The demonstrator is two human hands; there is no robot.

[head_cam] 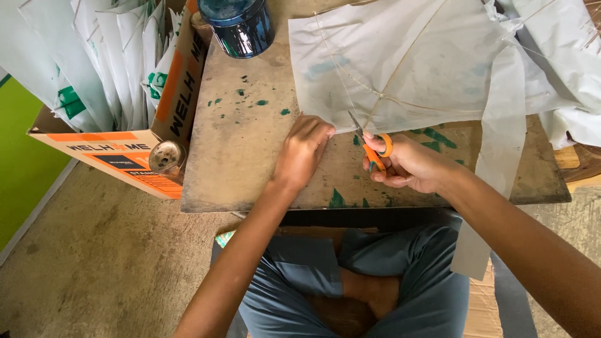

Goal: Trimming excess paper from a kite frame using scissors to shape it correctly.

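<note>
- A cardboard box packed with folded white sheets stands left of the low wooden board; a small spool lies against the box's corner.
- A dark blue tin sits at the board's far edge.
- The left hand lies flat, fingers together, pinning the near edge of the white paper kite to the board.
- Just right of it, the right hand is closed through the handles of the orange scissors, blades slightly parted at the kite's near edge.
- To cut well, I judge the pinning hand should stay close to the blades, keeping the thin paper taut and clear of the thread frame.
- A loose paper strip hangs off the board's right side.
</note>
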